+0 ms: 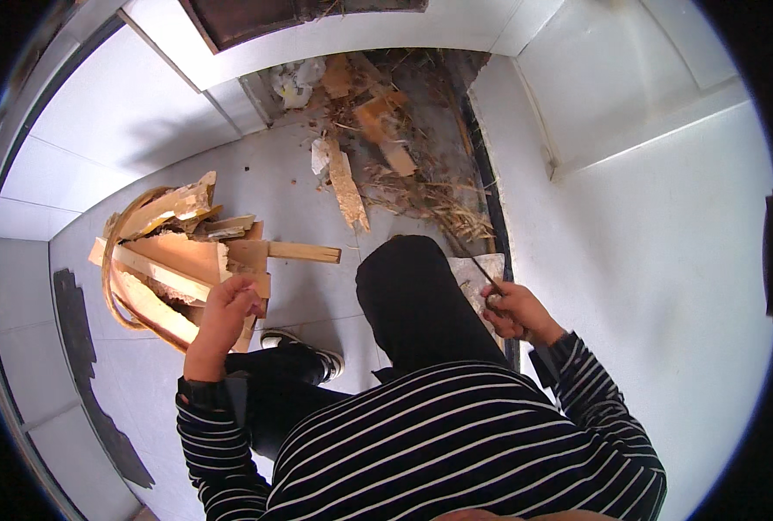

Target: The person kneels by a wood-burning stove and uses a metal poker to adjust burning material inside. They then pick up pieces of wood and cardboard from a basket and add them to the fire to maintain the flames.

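My left hand (229, 316) is raised on the near side of a basket (108, 280) with a curved handle, its fingers curled together and nothing visible in them. Broken boards and wood scraps (171, 251) fill the basket, and one narrow wooden strip (305, 252) sticks out to the right. In my right hand (520, 312), by the right wall, is the handle end of a thin dark metal tool (483, 272), perhaps fire tongs. Its shaft slants up and left towards loose straw (455, 218); the far tip cannot be made out.
Across the floor ahead lie a splintered board piece (347, 185), more scraps (396, 156), dry stalks and crumpled white plastic (295, 84). A white wall (634, 260) stands close on my right. My bent knee (419, 293) hides part of the floor.
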`<state>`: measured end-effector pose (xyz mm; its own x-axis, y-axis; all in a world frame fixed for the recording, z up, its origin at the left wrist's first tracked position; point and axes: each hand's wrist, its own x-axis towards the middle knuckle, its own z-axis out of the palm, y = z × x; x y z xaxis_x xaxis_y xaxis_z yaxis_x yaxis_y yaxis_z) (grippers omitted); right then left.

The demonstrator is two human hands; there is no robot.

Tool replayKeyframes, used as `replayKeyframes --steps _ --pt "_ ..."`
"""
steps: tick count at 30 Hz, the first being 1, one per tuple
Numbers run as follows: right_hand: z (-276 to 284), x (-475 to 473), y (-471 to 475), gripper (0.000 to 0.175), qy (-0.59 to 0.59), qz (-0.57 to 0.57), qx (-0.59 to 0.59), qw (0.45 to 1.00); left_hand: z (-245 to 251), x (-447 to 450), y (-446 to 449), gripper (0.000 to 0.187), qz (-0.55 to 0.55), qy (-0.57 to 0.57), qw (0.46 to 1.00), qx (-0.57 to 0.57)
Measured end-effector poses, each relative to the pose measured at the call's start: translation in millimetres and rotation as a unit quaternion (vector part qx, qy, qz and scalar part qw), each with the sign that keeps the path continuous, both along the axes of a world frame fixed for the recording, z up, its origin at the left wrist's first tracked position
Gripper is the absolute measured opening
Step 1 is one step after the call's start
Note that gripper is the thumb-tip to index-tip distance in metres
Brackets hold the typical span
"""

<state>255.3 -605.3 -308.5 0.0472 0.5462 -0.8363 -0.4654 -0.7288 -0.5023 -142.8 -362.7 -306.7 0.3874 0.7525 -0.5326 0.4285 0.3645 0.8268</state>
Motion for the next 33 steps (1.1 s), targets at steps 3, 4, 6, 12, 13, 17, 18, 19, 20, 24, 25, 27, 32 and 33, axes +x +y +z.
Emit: replayKeyframes --steps 3,4,6,12,13,17,18,19,20,24,25,27,32,33 --pt "10 -2 -25 0.022 0.025 -0.131 -0.015 0.991 0 -1 -1 0.017 -0.017 0.003 1.0 0.012" --pt "14 -1 -34 0.021 0.002 -0.145 -0.01 0.989 0 -1 -1 0.017 -0.021 -0.002 1.0 0.02" --pt "23 2 -50 0.021 -0.047 -0.153 -0.027 0.987 -1 -1 -2 0.016 -0.007 -0.005 1.0 0.013" --pt "39 -1 -54 0.019 -0.111 -0.014 -0.057 0.992 2 3 0 0.019 -0.036 -0.005 0.999 0.03" --pt "37 -3 -48 0.019 -0.074 -0.007 -0.019 0.997 3 3 0 0.019 -0.029 -0.008 0.999 0.025" --pt "17 -7 -22 0.02 -0.004 0.026 -0.015 1.0 5 -1 -3 0.02 -0.002 -0.004 1.0 0.007" --pt "11 -8 -20 0.02 -0.004 0.036 -0.017 0.999 4 -2 -4 0.02 0.008 -0.012 1.0 -0.006" --pt "6 -9 -19 0.021 -0.005 0.04 -0.016 0.999 4 -4 -4 0.021 0.002 -0.004 1.0 0.005" --pt "2 -10 -21 0.021 -0.005 0.029 -0.04 0.999 3 -6 -4 0.022 0.001 -0.008 1.0 0.006" --pt "-7 -9 -43 0.02 -0.063 -0.025 -0.104 0.992 -1 -10 -3 0.018 -0.049 0.014 0.997 0.06" --pt "-7 -8 -50 0.02 -0.107 0.0 -0.098 0.989 -1 -9 -2 0.018 -0.044 0.004 0.998 0.052" --pt "-5 -5 -64 0.018 -0.201 0.049 -0.125 0.97 -2 -7 -2 0.017 -0.03 -0.013 0.999 0.021" --pt "6 -5 -91 0.018 -0.368 0.166 -0.101 0.909 0 -7 -6 0.016 -0.028 -0.02 0.999 0.038" --pt "5 -7 -93 0.018 -0.337 0.141 -0.076 0.928 0 -7 -6 0.016 -0.027 -0.025 0.999 0.039"
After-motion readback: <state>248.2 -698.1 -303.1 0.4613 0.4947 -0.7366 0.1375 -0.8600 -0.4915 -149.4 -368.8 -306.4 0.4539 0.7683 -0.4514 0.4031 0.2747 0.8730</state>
